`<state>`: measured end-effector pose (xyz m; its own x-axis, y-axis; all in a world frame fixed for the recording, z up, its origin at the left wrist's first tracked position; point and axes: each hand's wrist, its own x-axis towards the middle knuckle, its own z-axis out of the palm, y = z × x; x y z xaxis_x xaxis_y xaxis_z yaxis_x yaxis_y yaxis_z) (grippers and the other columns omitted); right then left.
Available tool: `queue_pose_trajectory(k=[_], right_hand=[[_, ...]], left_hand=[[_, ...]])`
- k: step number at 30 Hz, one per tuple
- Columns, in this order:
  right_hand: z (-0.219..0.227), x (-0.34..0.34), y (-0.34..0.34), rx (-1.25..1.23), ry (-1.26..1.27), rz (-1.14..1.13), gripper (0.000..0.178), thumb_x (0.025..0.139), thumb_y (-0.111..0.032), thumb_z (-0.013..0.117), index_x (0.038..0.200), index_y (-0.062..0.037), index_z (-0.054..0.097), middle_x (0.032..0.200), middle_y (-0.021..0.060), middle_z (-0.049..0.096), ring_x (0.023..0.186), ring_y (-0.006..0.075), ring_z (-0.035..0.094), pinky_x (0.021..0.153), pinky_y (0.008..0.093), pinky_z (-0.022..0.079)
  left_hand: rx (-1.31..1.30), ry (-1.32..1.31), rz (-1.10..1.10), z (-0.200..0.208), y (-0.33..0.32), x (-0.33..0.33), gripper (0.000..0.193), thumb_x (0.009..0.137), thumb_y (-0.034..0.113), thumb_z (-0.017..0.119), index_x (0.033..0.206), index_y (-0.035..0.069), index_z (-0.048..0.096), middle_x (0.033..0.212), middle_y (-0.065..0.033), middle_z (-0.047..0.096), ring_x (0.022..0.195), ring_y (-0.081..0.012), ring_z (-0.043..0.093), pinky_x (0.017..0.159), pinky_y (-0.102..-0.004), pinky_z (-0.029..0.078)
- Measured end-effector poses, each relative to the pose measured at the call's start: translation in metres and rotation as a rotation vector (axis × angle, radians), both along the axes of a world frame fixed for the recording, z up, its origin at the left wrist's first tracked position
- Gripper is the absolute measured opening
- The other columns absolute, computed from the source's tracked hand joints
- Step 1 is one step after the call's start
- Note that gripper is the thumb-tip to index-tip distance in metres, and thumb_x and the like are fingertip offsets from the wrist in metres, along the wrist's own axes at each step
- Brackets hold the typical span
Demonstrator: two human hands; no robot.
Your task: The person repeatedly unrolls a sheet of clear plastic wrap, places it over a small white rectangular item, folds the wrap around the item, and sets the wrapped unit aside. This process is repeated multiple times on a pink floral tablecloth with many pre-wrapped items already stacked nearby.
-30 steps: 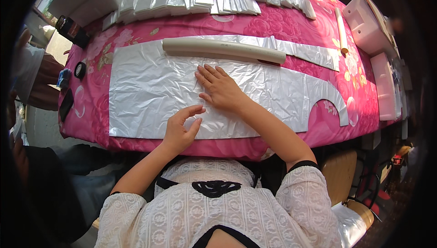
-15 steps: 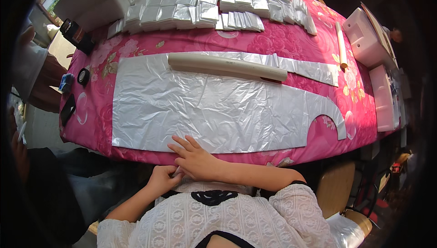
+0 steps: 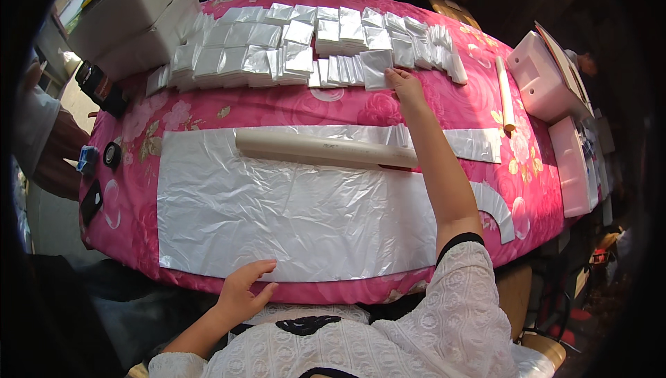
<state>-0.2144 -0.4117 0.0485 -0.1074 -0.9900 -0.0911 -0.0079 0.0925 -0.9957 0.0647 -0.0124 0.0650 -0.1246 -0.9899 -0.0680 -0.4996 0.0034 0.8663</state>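
Pink flowered cloth (image 3: 208,118) covers the long table, with a white box (image 3: 128,7) at 11 o'clock and pale pink cases (image 3: 548,80) at 2 o'clock. Half a second ago both hands sat together at the near edge by the person's chest; now the right hand (image 3: 404,85) has stretched far out toward 12 o'clock, fingertips on a folded white bag (image 3: 378,69) at the front of the rows of folded bags (image 3: 277,48). Whether it pinches that bag or only touches it cannot be told. The left hand (image 3: 243,291) is loosely open, fingers resting on the near edge of the big clear plastic sheet (image 3: 291,211) at 7 o'clock. A cream tube (image 3: 322,150) lies across the sheet's far edge; the right forearm hides its end. Another person's arm at 9 o'clock is cut off by the dark rim. A thin white rod (image 3: 504,93) lies at 2 o'clock.
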Motion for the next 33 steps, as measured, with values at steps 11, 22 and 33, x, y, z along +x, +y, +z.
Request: queue_pose_trajectory(k=[11,22,33], right_hand=[[-0.034,0.003,-0.058,0.084,0.903,-0.185,0.034,0.070,-0.034,0.067,0.091,-0.0063,0.068,0.089,0.0121,0.068,0.082,0.0245,0.065,0.076,0.0349,0.049],[0.030,-0.005,0.132,-0.361,0.869,0.667,0.044,0.078,-0.025,0.068,0.117,-0.0102,0.057,0.116,0.0124,0.055,0.105,0.0292,0.052,0.089,0.0353,0.045],[0.023,-0.057,0.262,-0.461,1.347,0.488,0.055,0.072,-0.009,0.065,0.124,-0.0078,0.050,0.089,0.0149,0.059,0.082,0.0297,0.056,0.071,0.0385,0.047]], left_hand=[[0.034,-0.016,-0.002,0.001,-0.005,-0.001,0.038,0.072,0.005,0.068,0.109,0.002,0.059,0.106,-0.0146,0.062,0.091,-0.0247,0.062,0.080,-0.0309,0.049],[-0.076,-0.021,-0.052,0.001,-0.006,0.001,0.033,0.074,0.005,0.066,0.106,0.001,0.059,0.111,-0.0151,0.060,0.103,-0.0289,0.058,0.086,-0.0339,0.047],[-0.361,-0.184,-0.233,-0.032,-0.067,-0.055,0.056,0.079,0.019,0.064,0.127,0.001,0.041,0.135,-0.0200,0.036,0.120,-0.0361,0.041,0.097,-0.0390,0.037]])
